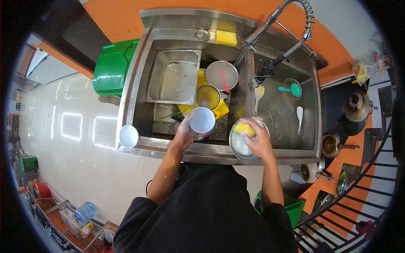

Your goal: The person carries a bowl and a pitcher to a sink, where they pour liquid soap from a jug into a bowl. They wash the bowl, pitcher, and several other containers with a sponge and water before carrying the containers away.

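Observation:
My left hand [184, 134] is wrapped round a white bowl [202, 120], held above the front of the left sink basin. In my right hand [258, 141] is a yellow sponge [244, 129], over a round metal bowl [241, 145] with white suds in it. That metal bowl sits at the front edge, by the divider between the basins. Another white bowl [129, 136] rests on the left front corner of the sink. Within the left basin lie a rectangular metal pan [168, 98], a round pot [209, 98] and a pale bowl [216, 72] with a red spoon [224, 80].
The right basin holds a white rice paddle [299, 118], a beige paddle [258, 95] and a green ladle [295, 90]. A spring-hose faucet [309, 25] arches above. On the back ledge lies a yellow sponge block [226, 38]. A green bin [110, 71] stands left.

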The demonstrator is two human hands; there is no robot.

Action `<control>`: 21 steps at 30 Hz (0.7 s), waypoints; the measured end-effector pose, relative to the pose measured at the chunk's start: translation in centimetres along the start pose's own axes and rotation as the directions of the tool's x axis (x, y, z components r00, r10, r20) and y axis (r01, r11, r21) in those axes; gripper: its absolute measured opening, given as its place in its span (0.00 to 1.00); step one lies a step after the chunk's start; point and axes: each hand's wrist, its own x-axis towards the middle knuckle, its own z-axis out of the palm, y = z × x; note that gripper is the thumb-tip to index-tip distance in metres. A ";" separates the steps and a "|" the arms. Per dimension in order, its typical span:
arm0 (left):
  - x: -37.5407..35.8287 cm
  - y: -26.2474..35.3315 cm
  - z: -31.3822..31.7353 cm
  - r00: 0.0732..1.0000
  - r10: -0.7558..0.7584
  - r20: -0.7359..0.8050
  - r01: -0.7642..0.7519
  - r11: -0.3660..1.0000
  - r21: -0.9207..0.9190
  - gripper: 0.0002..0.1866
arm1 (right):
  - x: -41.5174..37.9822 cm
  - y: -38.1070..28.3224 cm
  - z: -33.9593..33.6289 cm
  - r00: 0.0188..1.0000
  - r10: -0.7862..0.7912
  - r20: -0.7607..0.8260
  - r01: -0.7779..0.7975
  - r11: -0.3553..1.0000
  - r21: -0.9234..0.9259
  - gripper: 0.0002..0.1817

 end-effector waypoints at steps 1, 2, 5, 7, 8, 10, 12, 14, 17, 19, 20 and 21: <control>0.3 -0.2 0.0 0.999 -0.019 0.045 0.019 1.000 -0.009 0.32 | 1.0 -0.8 1.2 0.997 -0.074 -0.023 0.075 0.995 0.067 0.25; 0.5 -0.2 0.4 0.998 -0.018 0.057 0.018 1.000 -0.008 0.32 | 2.1 -1.6 2.6 0.988 -0.149 -0.052 0.154 0.979 0.131 0.24; 0.3 -0.3 1.9 0.999 -0.044 -0.007 0.045 0.997 0.057 0.35 | 4.6 -4.4 6.7 0.971 -0.239 0.015 0.239 0.969 -0.069 0.21; 0.3 -0.7 2.9 0.980 0.196 -0.041 -0.177 0.944 0.278 0.32 | 5.7 -3.0 9.1 0.974 -0.225 0.024 0.224 0.941 -0.256 0.21; 0.3 -0.6 3.1 0.910 0.413 -0.032 -0.345 0.799 0.493 0.29 | 6.6 -2.9 10.3 0.977 -0.210 0.023 0.199 0.879 -0.434 0.20; 2.4 -1.6 0.8 0.866 0.498 -0.045 -0.317 0.616 0.721 0.28 | 7.3 -4.3 10.3 0.980 -0.198 0.028 0.164 0.716 -0.679 0.21; 2.5 -1.7 1.4 0.779 0.621 -0.082 -0.468 0.663 0.584 0.28 | 7.8 -5.2 10.1 0.925 -0.377 0.052 0.299 0.634 -0.713 0.14; 2.1 -0.9 2.0 0.736 0.669 -0.100 -0.508 0.645 0.571 0.28 | 9.0 -4.3 10.4 0.944 -0.283 0.170 0.325 0.711 -0.624 0.12; 0.8 -0.4 2.5 0.780 0.578 -0.240 -0.455 0.787 0.416 0.27 | 10.6 -4.6 10.6 0.878 -0.259 0.402 0.402 0.855 -0.328 0.10; 0.7 -0.4 2.5 0.852 0.406 -0.331 -0.340 0.909 0.241 0.25 | 11.1 -3.0 12.7 0.919 -0.298 0.257 0.369 0.878 -0.303 0.10; 1.2 -0.2 1.8 0.809 0.533 -0.248 -0.359 0.782 0.509 0.25 | 11.3 -3.1 13.2 0.937 -0.333 0.107 0.350 0.897 -0.269 0.11; 1.7 -0.2 1.3 0.763 0.635 -0.125 -0.364 0.581 0.728 0.24 | 11.5 -3.1 13.3 0.942 -0.321 0.094 0.334 0.896 -0.291 0.11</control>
